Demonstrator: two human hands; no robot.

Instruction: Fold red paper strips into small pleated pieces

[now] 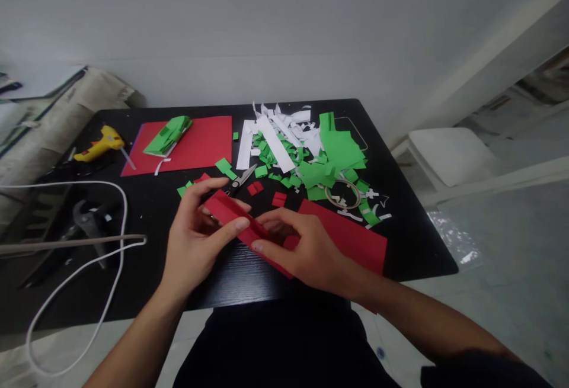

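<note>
A folded strip of red paper (226, 208) slants between my two hands above the table's front edge. My left hand (195, 231) grips its upper left end, the thumb lying on top and the fingers behind. My right hand (306, 246) pinches the strip farther down, thumb in front and fingers curled over the far side. A larger red sheet (355, 237) lies partly beneath my right hand and forearm. Just beyond the strip rest scissors (242, 179) with their blades pointing away, and small red paper pieces (279, 199).
Green paper scraps (342, 154) and white strips (275, 142) are heaped at the back. A roll of tape (343, 194) lies among them. On the left are a yellow glue gun (104, 142), a red sheet (208, 136) bearing folded green paper (169, 134), pliers (89, 222) and a looping white cable (124, 210).
</note>
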